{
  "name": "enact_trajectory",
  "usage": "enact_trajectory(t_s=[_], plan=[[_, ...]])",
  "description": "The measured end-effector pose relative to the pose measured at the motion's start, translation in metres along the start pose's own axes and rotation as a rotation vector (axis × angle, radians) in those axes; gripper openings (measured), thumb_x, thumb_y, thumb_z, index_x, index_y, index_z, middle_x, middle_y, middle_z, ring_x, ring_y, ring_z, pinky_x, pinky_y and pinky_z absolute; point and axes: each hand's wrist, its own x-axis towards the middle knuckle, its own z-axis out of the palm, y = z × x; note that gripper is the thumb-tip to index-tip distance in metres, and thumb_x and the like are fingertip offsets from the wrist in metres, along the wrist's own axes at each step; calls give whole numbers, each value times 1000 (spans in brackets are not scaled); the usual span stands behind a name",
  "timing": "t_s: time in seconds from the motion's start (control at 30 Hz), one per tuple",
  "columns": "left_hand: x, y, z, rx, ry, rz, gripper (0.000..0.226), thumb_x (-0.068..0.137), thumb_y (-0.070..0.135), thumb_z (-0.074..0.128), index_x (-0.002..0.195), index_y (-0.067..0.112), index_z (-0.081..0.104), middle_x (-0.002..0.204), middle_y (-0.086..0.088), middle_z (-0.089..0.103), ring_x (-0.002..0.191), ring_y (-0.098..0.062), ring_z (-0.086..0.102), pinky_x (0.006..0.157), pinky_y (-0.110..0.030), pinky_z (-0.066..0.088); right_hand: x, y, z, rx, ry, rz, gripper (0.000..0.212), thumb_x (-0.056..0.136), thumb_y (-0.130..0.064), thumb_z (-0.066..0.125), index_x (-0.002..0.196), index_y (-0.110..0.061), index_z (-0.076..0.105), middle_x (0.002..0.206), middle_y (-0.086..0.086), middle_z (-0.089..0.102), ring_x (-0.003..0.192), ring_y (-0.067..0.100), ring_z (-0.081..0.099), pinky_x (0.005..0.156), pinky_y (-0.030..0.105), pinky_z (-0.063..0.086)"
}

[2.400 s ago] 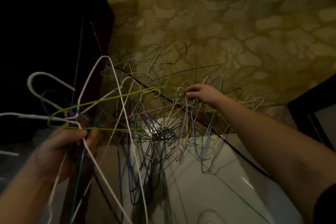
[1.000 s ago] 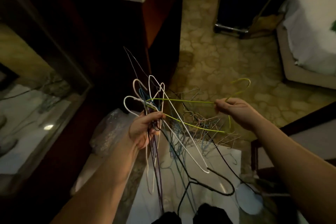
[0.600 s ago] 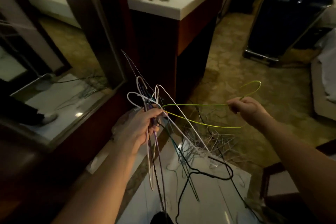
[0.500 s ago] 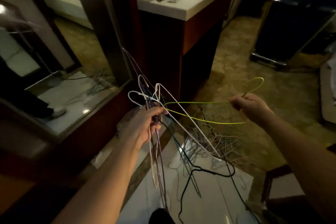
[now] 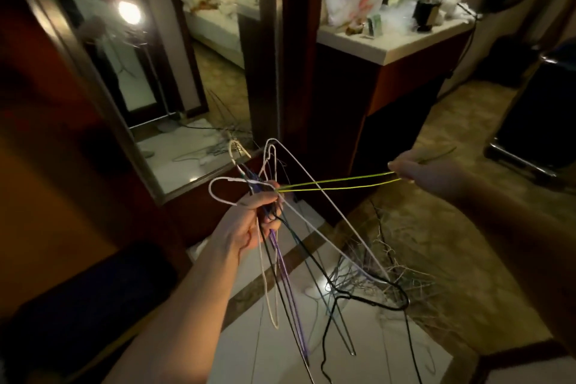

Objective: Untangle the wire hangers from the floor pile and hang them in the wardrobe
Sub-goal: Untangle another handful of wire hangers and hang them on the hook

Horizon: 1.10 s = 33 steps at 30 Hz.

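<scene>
A bunch of hangers (image 5: 280, 246) is gripped near the hooks by the left hand (image 5: 249, 224). A yellow-green hanger (image 5: 339, 182), its far end caught in that bunch, is pinched by the right hand (image 5: 414, 170). If pulled hard, wire may be bent or snagged. The floor pile (image 5: 383, 262) lies below.

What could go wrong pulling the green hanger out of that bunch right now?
1. The green hanger has its far end at the left hand that grips the bundle of hangers; if it is hooked there, the right hand pulling sideways may bend the wire or drag others out.
2. A black hanger dangles low over the floor pile and could re-snag.
3. The loose wire ends swing close to the mirror.
</scene>
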Motion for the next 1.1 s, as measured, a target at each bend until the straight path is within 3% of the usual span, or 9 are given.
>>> enact_trajectory(t_s=[0.17,0.3,0.37,0.57,0.67,0.77,0.9,1.1], plan=[[-46,23,-35,30,-38,65,37,54,17,93,82,16,69,73,-7,62,51,-10,47,40,-19,31,6,-49,34,-46,-80,-90,45,98,-37,50,54,-38,55,56,-16,52,61,15,48,64,35,36],[-96,41,-64,42,125,131,10,79,25,75,78,16,70,75,-5,59,48,-9,43,42,-18,27,11,-92,75,-99,-173,-115,46,100,-37,46,56,-24,48,58,-6,47,62,21,49,66,41,38],[-124,50,-81,49,247,139,13,87,26,62,78,16,66,74,-3,56,45,-7,39,44,-20,21,10,-117,100,-70,-207,-132,44,100,-34,46,59,-18,46,61,1,47,63,22,49,65,38,36],[-222,77,-138,283,488,30,23,77,30,71,89,12,63,73,-4,60,52,-10,35,39,-20,24,-6,-184,173,-40,-309,-148,46,97,-35,53,52,-23,52,56,-6,50,59,13,51,65,36,38],[-271,87,-157,398,540,-93,20,80,26,72,87,9,63,71,-6,63,55,-12,35,42,-21,26,-23,-215,202,-16,-384,-166,44,96,-33,55,55,-19,55,59,-4,51,62,15,53,66,36,37],[-313,94,-175,456,570,-149,17,85,22,72,91,9,64,75,-7,65,56,-11,37,47,-22,29,-47,-246,229,6,-423,-152,40,96,-30,56,60,-16,61,59,-6,57,61,7,56,64,29,39],[-361,102,-197,507,543,-152,28,74,27,74,91,9,62,78,-8,60,55,-11,36,50,-23,28,-72,-275,263,-5,-434,-167,37,97,-28,57,61,-20,60,61,-7,57,65,10,55,61,27,38],[-413,111,-233,376,642,-45,24,81,30,73,92,11,63,68,-1,52,47,-7,38,49,-22,32,-86,-302,312,-131,-522,-204,37,97,-36,55,74,-10,65,77,6,62,81,24,60,75,35,42]])
